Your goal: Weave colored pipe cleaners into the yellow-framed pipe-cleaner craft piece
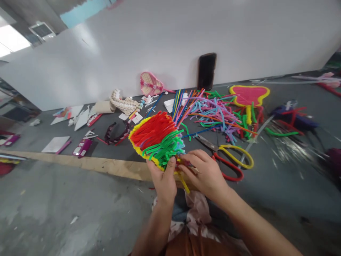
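My left hand [163,181] grips a fan-shaped pipe-cleaner piece [153,133] by its lower edge, thumb across the front. Rows of red, green and a little blue fuzzy stems fill it, inside a yellow border. A yellow stem [185,183] hangs below it. At the lower right of the piece, my right hand [205,172] has its fingers bent together against the short stems; what they pinch is too small to make out. Scissors [213,145] with one yellow and one red handle lie open on the table beyond my right hand.
A pile of coloured pipe cleaners [213,112] lies behind the scissors. A pink fan with yellow edging [250,95] is at its right. A phone [206,71] leans on the white partition [170,39]. Leftward are a dark headband [115,133] and a purple box [82,147].
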Available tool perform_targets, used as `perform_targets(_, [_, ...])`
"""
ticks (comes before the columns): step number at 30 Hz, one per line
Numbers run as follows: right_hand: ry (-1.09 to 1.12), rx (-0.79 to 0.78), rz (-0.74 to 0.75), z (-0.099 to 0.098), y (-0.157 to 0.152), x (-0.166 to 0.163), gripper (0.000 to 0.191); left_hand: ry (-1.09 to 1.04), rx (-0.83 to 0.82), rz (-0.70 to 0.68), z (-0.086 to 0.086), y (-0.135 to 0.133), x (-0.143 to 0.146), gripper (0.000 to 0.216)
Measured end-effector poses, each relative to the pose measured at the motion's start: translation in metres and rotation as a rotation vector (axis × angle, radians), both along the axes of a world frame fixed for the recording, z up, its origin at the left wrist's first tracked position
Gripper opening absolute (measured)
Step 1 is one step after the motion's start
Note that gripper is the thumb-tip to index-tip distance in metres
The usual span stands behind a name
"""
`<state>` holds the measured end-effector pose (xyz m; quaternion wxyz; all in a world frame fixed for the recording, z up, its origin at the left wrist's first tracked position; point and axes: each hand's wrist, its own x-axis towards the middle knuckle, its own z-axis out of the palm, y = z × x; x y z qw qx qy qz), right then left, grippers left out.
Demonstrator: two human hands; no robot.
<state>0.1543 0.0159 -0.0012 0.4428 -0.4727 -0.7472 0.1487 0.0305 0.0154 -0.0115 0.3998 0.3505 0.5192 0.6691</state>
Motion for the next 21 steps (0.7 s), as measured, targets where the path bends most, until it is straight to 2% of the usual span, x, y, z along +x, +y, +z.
perform_targets(4, [0.044,-0.058,-0.006,-0.0049,0.0006,-0.0041,0.014,0.019,0.015,0.01,-0.0003,-0.0007,0.0029,0.047])
perform_targets(8, [0.292,-0.3,-0.019,-0.0074,-0.0006,-0.0029,0.011,0.075,-0.024,0.034,0.001,-0.0016,0.0024,0.047])
perform_targets(11, [0.457,-0.449,-0.018,-0.0089,-0.001,-0.002,0.02,0.13,-0.023,0.054,0.0025,-0.0036,0.0021,0.05])
perform_targets(13, [0.477,-0.478,-0.001,-0.0094,-0.0007,-0.002,0.025,0.143,-0.013,0.05,0.0037,-0.0047,0.0027,0.053])
perform_targets(16, [0.435,-0.473,0.011,-0.009,-0.0001,-0.0029,0.02,0.163,-0.015,0.048,0.0059,-0.0057,0.0043,0.052])
perform_targets(21, [0.358,-0.476,-0.048,-0.0037,0.0016,-0.0059,0.017,0.22,-0.012,0.091,0.0089,-0.0086,0.0079,0.047])
